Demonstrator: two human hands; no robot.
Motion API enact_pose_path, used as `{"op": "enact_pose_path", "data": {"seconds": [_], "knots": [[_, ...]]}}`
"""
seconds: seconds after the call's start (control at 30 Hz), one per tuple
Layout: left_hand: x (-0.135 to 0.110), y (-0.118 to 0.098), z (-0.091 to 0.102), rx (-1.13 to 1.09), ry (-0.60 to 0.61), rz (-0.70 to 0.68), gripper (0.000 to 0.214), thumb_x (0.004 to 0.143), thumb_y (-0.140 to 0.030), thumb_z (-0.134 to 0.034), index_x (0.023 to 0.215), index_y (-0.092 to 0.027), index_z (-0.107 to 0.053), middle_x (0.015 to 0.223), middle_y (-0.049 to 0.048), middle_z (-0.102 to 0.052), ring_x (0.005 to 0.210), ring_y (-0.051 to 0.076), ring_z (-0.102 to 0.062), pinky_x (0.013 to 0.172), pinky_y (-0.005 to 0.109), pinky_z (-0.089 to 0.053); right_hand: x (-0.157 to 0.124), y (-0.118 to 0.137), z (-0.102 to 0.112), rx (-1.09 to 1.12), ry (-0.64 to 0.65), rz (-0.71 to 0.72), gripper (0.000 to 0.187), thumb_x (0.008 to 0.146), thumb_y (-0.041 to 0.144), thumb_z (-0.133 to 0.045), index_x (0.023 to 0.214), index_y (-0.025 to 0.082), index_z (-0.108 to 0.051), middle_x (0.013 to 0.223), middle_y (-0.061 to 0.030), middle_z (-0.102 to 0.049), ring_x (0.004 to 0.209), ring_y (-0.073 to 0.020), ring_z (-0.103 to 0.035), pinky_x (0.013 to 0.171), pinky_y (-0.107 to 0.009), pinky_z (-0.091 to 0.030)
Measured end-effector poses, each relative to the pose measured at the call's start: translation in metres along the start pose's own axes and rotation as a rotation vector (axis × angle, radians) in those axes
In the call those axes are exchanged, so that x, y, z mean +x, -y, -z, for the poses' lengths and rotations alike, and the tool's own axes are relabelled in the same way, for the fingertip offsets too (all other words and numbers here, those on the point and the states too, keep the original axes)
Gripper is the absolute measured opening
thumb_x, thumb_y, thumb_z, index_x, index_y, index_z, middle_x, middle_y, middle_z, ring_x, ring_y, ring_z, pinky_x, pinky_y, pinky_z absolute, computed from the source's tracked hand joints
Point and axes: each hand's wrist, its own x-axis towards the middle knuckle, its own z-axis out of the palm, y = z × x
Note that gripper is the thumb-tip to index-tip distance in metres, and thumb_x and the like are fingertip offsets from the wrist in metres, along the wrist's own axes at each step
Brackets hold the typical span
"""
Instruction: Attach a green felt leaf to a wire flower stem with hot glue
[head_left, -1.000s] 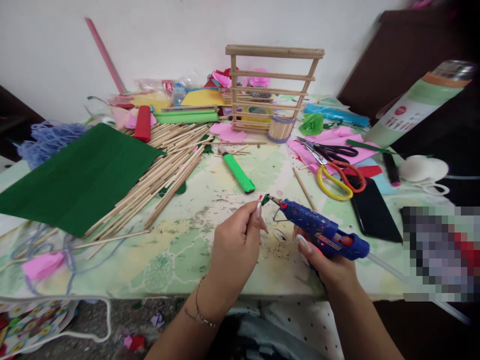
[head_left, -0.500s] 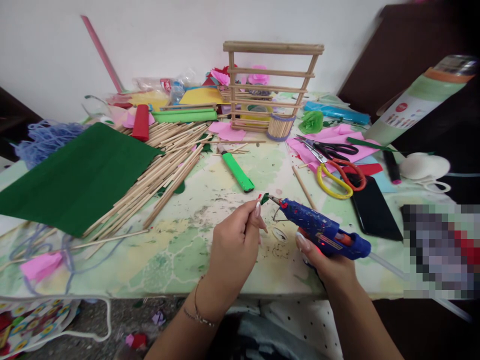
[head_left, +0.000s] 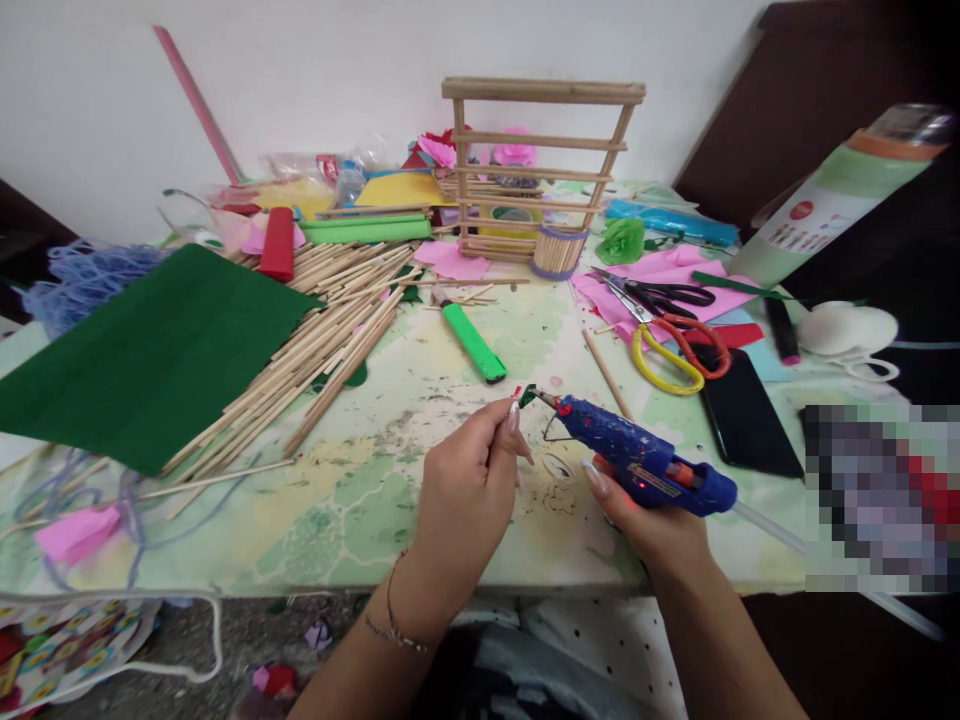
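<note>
Glue gun [head_left: 646,466], clasped in the grip of the right hand [head_left: 654,525], meets the green paper scrap [head_left: 529,396] pinched by the left hand [head_left: 469,490]; keeping fingertips clear of the nozzle seems wise.

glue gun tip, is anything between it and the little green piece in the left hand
Nothing visible. The glue gun in the right hand has its nozzle right at the green piece pinched by the left hand; the green lighter lies further back, apart.
</note>
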Motion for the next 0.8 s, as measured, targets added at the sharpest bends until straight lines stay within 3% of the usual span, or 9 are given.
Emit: {"op": "enact_pose_path", "data": {"seconds": [0.23, 0.43, 0.67, 0.8], "knots": [[0.000, 0.001, 0.000, -0.006, -0.018, -0.006, 0.021, 0.095, -0.032, -0.048, 0.101, -0.021, -0.066, 0.069, -0.0023, -0.064, 0.050, 0.007, -0.053, 0.051, 0.018, -0.043, -0.001, 0.000, 0.002, 0.121, 0.067, 0.154, 0.019, 0.073, 0.029, -0.071, 0.072, 0.022, -0.055, 0.058, 0.0037, -0.055, 0.049, -0.0111, -0.051, 0.047, -0.023, -0.047], [-0.001, 0.003, -0.001, -0.005, -0.022, -0.006, 0.022, 0.095, -0.033, -0.049, 0.104, -0.021, -0.065, 0.069, -0.0028, -0.065, 0.048, 0.006, -0.053, 0.051, 0.019, -0.043, 0.000, 0.006, 0.004, 0.180, 0.129, 0.169, 0.010, 0.076, 0.025, -0.069, 0.081, 0.021, -0.060, 0.070, 0.0004, -0.063, 0.058, -0.0131, -0.059, 0.053, -0.023, -0.051], [-0.001, 0.003, -0.001, -0.015, -0.019, -0.008, 0.020, 0.095, -0.032, -0.049, 0.103, -0.022, -0.065, 0.068, -0.0037, -0.064, 0.048, 0.006, -0.053, 0.050, 0.019, -0.043, -0.009, 0.011, -0.006, 0.258, -0.110, -0.021, 0.017, 0.067, 0.027, -0.073, 0.077, 0.021, -0.060, 0.062, 0.0018, -0.062, 0.051, -0.0118, -0.055, 0.048, -0.023, -0.047], [0.000, 0.001, -0.001, -0.006, -0.015, -0.017, 0.019, 0.095, -0.030, -0.049, 0.101, -0.022, -0.065, 0.068, -0.0043, -0.064, 0.049, 0.005, -0.054, 0.051, 0.018, -0.043, -0.007, 0.006, -0.006, 0.245, -0.100, -0.025, 0.020, 0.065, 0.028, -0.075, 0.071, 0.021, -0.058, 0.057, 0.0023, -0.062, 0.048, -0.0130, -0.057, 0.047, -0.025, -0.050]]}}
